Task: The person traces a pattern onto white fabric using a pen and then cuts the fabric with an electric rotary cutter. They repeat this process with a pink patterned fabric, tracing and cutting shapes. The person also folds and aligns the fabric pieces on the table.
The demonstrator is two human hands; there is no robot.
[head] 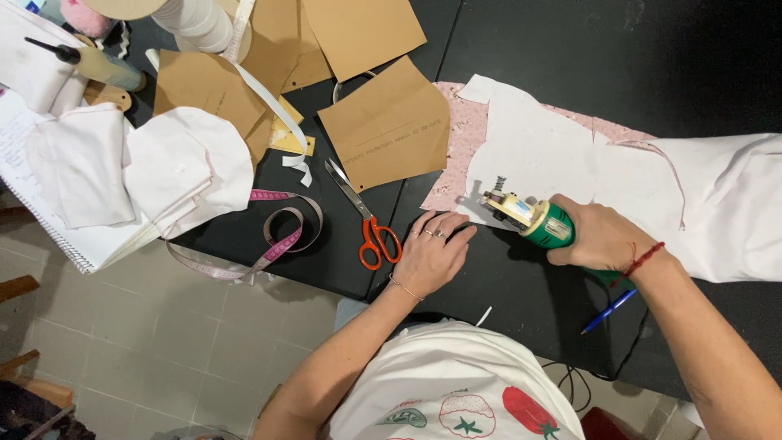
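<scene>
My right hand [601, 236] grips a green and cream electric fabric cutter [531, 216], its head resting at the near edge of a white fabric piece [533, 151] that lies over pink patterned cloth [466, 138]. My left hand [433, 248] rests flat on the black table [505, 285], fingers pointing toward the fabric's lower left edge, holding nothing. Orange-handled scissors [366, 220] lie just left of that hand.
Brown paper pattern pieces [389, 122] lie at the back. White fabric pieces [183, 167] sit on a notebook [49, 220] at left, with a pink tape measure [281, 236] near the edge. A blue pen [609, 311] lies by my right wrist. More white fabric [729, 204] spreads right.
</scene>
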